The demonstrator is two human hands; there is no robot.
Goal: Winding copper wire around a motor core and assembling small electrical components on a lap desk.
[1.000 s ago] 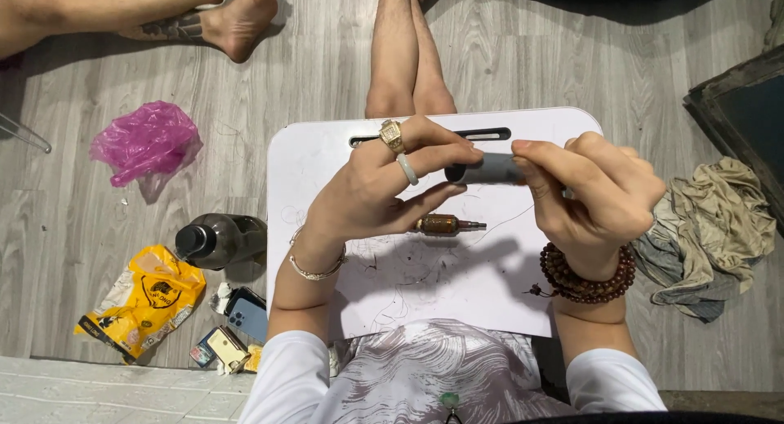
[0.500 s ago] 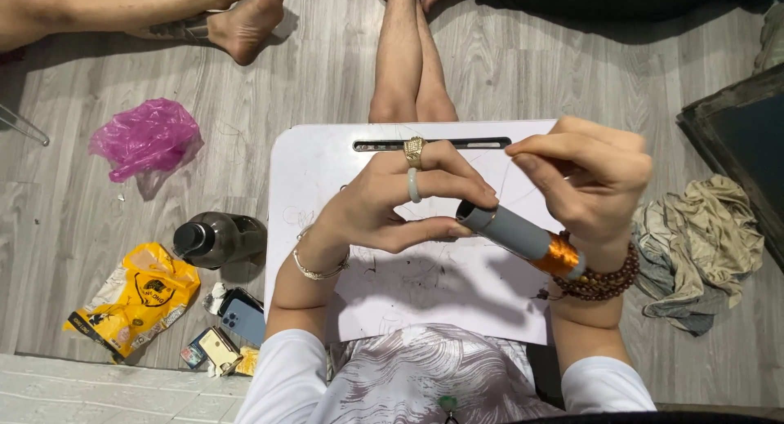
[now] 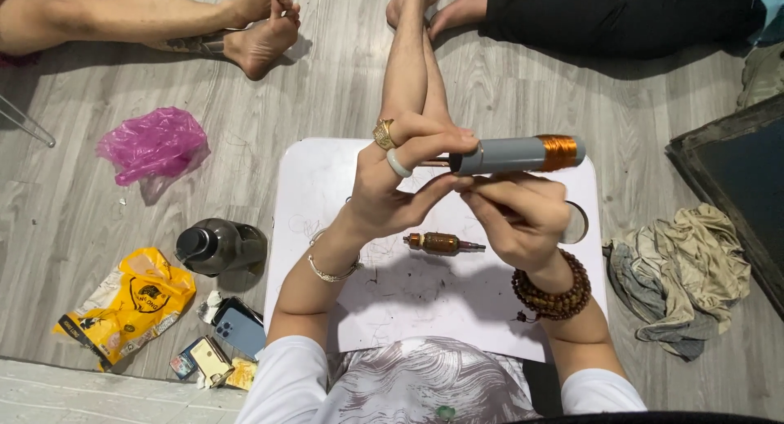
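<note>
My right hand [image 3: 523,224] clamps the grey tube [image 3: 514,155] from below, fingers wrapped under its middle. My left hand [image 3: 392,187] pinches the tube's left end between thumb and forefinger, where a thin shaft seems to stick out. The tube lies level above the white surface [image 3: 327,195], its long axis running left to right, copper-wound end [image 3: 560,151] pointing right, away from both grips. The small brown rotor [image 3: 441,243] rests on the surface just below my hands, also lying left to right, nearer my left.
</note>
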